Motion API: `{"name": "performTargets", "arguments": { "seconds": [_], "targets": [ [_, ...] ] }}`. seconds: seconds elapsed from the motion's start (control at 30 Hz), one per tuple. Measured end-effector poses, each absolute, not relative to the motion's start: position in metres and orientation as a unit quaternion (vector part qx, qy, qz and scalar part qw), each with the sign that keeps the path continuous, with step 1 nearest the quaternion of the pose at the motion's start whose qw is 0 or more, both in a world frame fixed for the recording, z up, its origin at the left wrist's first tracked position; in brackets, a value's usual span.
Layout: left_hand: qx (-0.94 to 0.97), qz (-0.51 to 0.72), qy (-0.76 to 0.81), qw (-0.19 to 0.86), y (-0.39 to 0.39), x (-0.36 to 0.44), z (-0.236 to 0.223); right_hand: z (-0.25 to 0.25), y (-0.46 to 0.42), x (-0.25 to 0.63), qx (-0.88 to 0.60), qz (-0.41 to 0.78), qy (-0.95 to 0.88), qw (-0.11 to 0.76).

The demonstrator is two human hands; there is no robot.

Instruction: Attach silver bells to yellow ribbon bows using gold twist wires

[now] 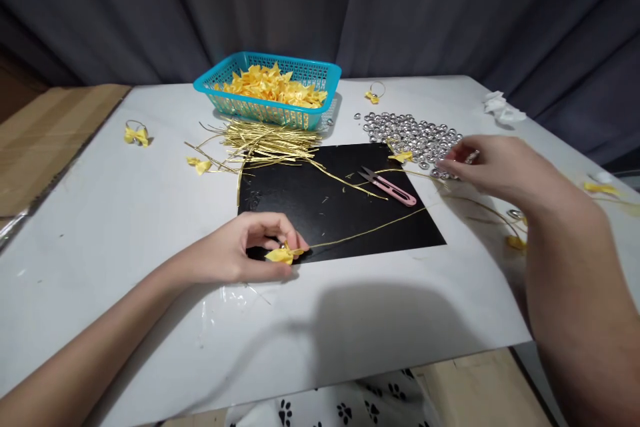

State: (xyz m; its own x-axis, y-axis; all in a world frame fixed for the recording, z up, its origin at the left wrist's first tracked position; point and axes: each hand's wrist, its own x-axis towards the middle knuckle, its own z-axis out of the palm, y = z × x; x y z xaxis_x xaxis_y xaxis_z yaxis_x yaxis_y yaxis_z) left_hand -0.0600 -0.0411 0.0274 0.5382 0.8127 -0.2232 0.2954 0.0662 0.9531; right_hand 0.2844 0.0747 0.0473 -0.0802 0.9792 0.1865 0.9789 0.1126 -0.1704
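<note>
Between the thumb and fingers of my left hand [255, 247] is a yellow ribbon bow [281, 255] with a silver bead on it. From the bow a thin gold cord [367, 232] runs right across the black mat [310, 203]. My right hand [493, 163] reaches over the right edge of a pile of silver beads [410, 135], thumb and fingertips close together. Whether a bead is between those fingertips I cannot tell. Pink thread snips [393, 190] lie on the mat, their blades pointing to the upper left.
A blue basket [270, 105] full of yellow bows stands at the back, with a bundle of gold cords [273, 141] before it. Ringed bows lie at the left [136, 133] and back [373, 93]. Crumpled white tissue [503, 108] is at the back right.
</note>
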Motion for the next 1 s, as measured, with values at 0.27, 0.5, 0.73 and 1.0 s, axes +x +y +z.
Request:
{"name": "performTargets", "arguments": {
  "seconds": [0.27, 0.5, 0.73, 1.0],
  "targets": [
    [0.622, 0.266, 0.448, 0.585, -0.040, -0.063, 0.028, 0.032, 0.006, 0.185, -0.317, 0.189, -0.889, 0.270],
    [0.551, 0.328, 0.463, 0.612, -0.043, -0.049, 0.021, 0.013, -0.010, 0.172, -0.273, 0.303, -0.884, 0.231],
    [0.485, 0.333, 0.482, 0.649, -0.045, -0.038, 0.023, 0.006, -0.014, 0.165, -0.299, 0.316, -0.868, 0.238],
    [0.449, 0.356, 0.503, 0.647, -0.049, -0.028, 0.025, 0.004, -0.018, 0.164, -0.258, 0.244, -0.893, 0.276]
  ]
}}
